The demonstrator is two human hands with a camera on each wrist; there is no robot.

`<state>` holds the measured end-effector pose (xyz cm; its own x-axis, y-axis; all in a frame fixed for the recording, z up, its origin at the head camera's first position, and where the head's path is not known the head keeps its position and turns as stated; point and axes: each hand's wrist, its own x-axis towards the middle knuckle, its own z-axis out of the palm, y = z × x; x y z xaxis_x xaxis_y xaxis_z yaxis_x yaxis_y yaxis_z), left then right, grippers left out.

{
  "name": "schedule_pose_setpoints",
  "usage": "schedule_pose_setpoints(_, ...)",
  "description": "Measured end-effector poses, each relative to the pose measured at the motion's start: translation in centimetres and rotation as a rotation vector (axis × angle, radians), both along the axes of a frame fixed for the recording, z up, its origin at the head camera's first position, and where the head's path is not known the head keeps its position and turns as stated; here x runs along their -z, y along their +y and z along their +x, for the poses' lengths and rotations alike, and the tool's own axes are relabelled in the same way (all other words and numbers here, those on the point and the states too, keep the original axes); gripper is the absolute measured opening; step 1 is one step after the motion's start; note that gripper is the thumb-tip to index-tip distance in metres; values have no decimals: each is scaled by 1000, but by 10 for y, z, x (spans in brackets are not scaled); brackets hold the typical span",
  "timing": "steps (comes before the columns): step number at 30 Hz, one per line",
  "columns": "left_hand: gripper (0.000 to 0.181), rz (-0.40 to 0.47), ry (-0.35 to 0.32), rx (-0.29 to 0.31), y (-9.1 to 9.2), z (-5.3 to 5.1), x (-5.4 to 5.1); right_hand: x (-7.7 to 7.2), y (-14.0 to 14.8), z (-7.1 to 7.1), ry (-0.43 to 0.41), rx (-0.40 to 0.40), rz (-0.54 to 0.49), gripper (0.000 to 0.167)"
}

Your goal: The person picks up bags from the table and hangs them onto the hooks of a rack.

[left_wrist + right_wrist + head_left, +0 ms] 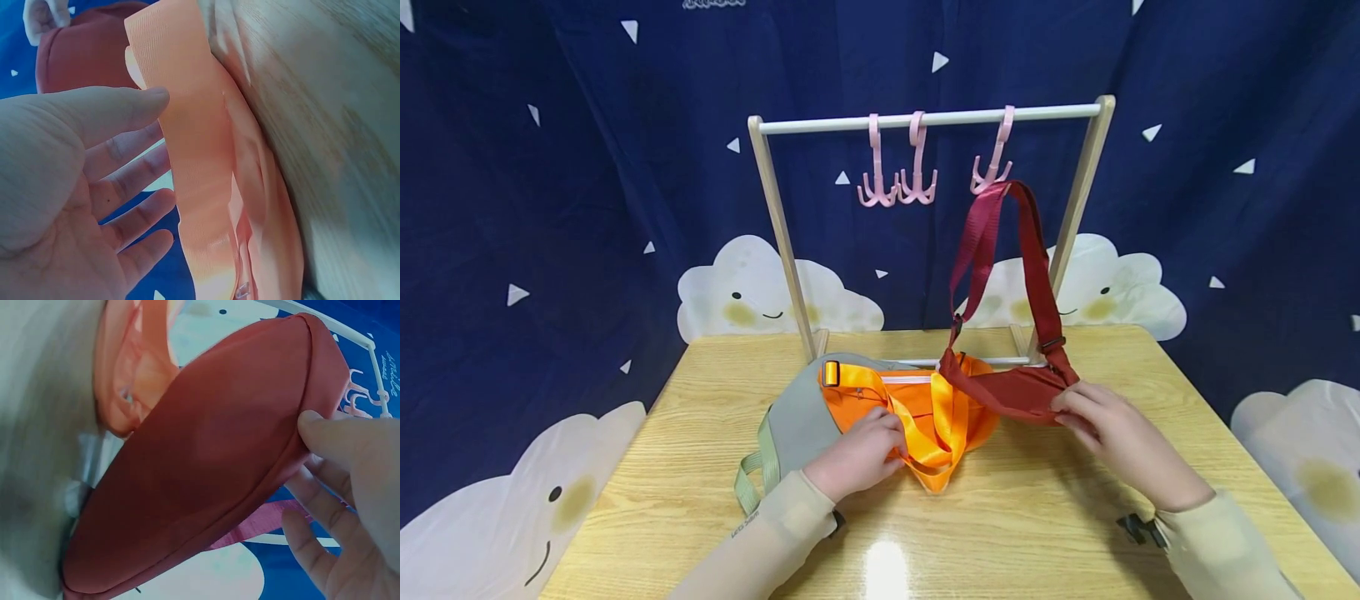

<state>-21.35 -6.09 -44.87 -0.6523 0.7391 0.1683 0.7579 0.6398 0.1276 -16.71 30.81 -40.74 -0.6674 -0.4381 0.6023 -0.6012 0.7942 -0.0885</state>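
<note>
A dark red waist bag (1026,392) hangs by its strap (1037,283) from the rightmost pink hook (992,162). My right hand (1093,417) pinches the bag's lower right edge, thumb (312,428) on the near side and fingers behind. An orange waist bag (846,400) lies on the table, its yellow-orange strap (951,417) looped over the front. My left hand (865,450) is at this strap; in the left wrist view the thumb (134,109) overlaps the strap's edge and the fingers are loosely spread, some tips hidden behind it.
A grey bag (801,417) with a pale green strap (752,479) lies under the orange bag's left side. The rack (827,125) stands at the table's back, with two more pink hooks (877,179) on its bar. A blue curtain (625,167) hangs behind.
</note>
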Motion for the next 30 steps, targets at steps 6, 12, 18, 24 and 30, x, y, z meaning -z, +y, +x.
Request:
schedule_pose_setpoints(6, 6, -3, -5, 3, 0, 0, -1, 13, -2, 2, -31, -67, 18, 40)
schedule_pose_setpoints(12, 6, 8, -1, 11, 0, 1, 0, 27, -8, 5, -82, -109, 50, 38)
schedule_pose_setpoints(18, 6, 9, 19, 20, -1, 0, 4, 38, -17, 8, -118, -125, 77, 39)
schedule_pose_setpoints(24, 5, -1, 11, 12, -1, 0, 5, 51, -23, 9, -198, -122, 100, 35)
schedule_pose_setpoints(30, 4, -10, -14, -9, 0, 0, 5, 58, -31, 7, -222, -141, 135, 36)
